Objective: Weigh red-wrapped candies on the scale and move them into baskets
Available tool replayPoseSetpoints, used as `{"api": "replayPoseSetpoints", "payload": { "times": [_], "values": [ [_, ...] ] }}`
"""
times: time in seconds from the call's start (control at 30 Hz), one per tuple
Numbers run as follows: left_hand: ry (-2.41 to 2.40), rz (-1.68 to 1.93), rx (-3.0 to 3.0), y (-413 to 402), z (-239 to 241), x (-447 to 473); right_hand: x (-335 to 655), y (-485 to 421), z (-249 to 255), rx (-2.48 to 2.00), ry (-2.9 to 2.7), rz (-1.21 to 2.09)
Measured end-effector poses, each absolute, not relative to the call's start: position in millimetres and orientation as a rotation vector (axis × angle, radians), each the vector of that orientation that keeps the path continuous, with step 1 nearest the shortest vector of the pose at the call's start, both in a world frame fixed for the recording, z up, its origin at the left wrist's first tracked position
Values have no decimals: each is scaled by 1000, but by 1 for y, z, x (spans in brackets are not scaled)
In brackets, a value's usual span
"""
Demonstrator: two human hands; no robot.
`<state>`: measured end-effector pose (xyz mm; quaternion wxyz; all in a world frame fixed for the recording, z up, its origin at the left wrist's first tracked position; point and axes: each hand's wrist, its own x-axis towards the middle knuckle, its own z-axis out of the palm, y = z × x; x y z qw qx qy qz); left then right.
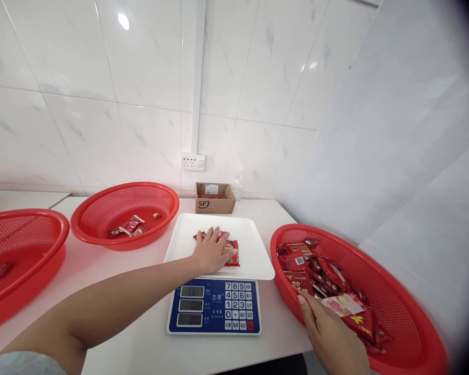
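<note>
Left hand (212,252) lies flat, grip open, on packets (233,255); right hand (333,334) reaches into basket (398,307), grip unclear.

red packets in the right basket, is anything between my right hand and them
Nothing visible stands between them. The right hand reaches over the near rim of the right basket, fingertips touching the red packets heaped inside. The left hand is well apart, flat on other packets on the scale tray.

white table (140,344), scale (214,306), red baskets (101,205), cardboard box (214,204)
</note>
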<state>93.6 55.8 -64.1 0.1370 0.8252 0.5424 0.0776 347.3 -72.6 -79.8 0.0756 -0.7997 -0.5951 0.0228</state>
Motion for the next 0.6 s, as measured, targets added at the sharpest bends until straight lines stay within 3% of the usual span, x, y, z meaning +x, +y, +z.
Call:
{"api": "replayPoseSetpoints", "payload": {
  "times": [0.33, 0.43, 0.6],
  "values": [
    [1045, 177, 2720, 75, -44, 44, 347, -74, -80, -2360, -1800, 0],
    [1330, 336, 2643, 77, -40, 16, 351, -75, -88, -2309, -1817, -66],
    [2218, 345, 2390, 72, -31, -88, 368, -73, -103, -2152, -1916, -104]
  ]
}}
